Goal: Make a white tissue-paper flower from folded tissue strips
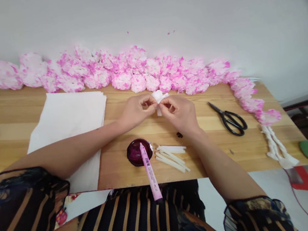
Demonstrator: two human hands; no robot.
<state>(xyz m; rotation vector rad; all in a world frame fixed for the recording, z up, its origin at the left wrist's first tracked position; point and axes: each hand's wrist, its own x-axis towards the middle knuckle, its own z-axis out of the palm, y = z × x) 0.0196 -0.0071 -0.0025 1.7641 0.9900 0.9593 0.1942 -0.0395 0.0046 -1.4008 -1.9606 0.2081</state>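
Between my two hands, near the middle of the wooden table, is a small piece of white crumpled paper (159, 95). My left hand (139, 110) pinches it from the left with thumb and forefinger. From the right, the thumb and forefinger of my right hand (179, 112) close on the same paper, and the fingertips of both hands nearly meet. A short white end hangs below the fingertips. Behind my hands runs a long row of pink and white paper flowers (138, 82) along the wall.
White paper sheets (69, 115) lie on the left. Near the front edge, a pink marker (151, 172) leans across a dark dish (135, 154), beside several pale sticks (171, 158). Black scissors (230, 120) rest at the right. Twisted white strips (279, 148) hang near the right corner.
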